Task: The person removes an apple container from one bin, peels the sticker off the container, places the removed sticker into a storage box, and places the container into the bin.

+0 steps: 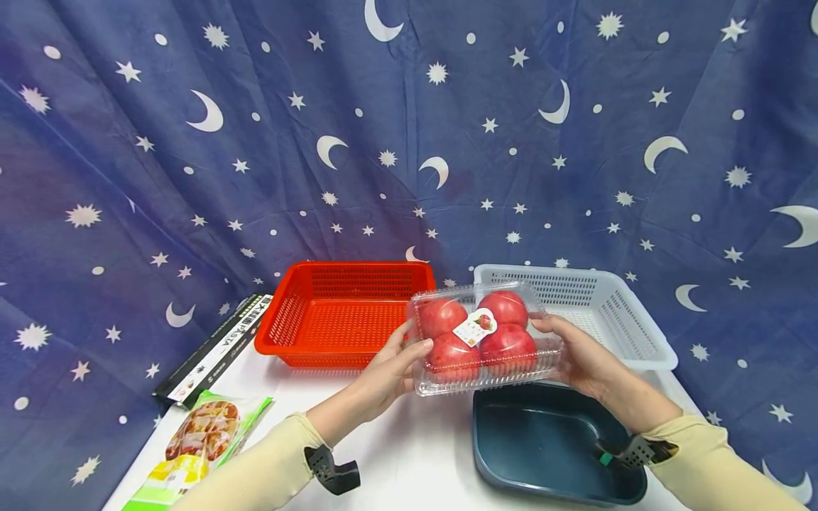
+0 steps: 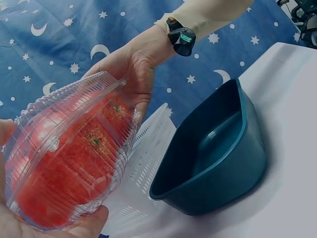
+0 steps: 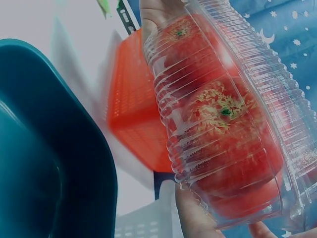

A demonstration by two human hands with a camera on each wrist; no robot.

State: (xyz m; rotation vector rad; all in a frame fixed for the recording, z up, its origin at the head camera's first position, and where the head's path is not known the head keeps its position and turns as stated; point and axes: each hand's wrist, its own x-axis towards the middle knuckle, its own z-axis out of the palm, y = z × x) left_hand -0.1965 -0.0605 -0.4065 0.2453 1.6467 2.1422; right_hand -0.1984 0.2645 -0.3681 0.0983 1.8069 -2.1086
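Note:
A clear plastic clamshell box (image 1: 549,355) of several round red fruits (image 1: 507,348) is held up over the table between both hands. A white label (image 1: 475,327) with a fruit picture sits on its lid. My left hand (image 1: 391,370) grips the box's left end, thumb on top. The right hand (image 1: 584,362) grips the opposite end. In the left wrist view the fruits (image 2: 84,153) show yellowish speckles round their stem ends, as do the fruits (image 3: 223,129) in the right wrist view. The box is tilted and overlaps the front of the white basket (image 1: 629,316) in the head view.
A red basket (image 1: 287,349) stands at the back left, the white one at the back right. Below the box is a dark teal basin (image 1: 543,443). At left lie a long black-and-white pasta box (image 1: 220,348) and a green-and-yellow food bag (image 1: 198,443). A starry blue curtain (image 1: 396,142) hangs behind.

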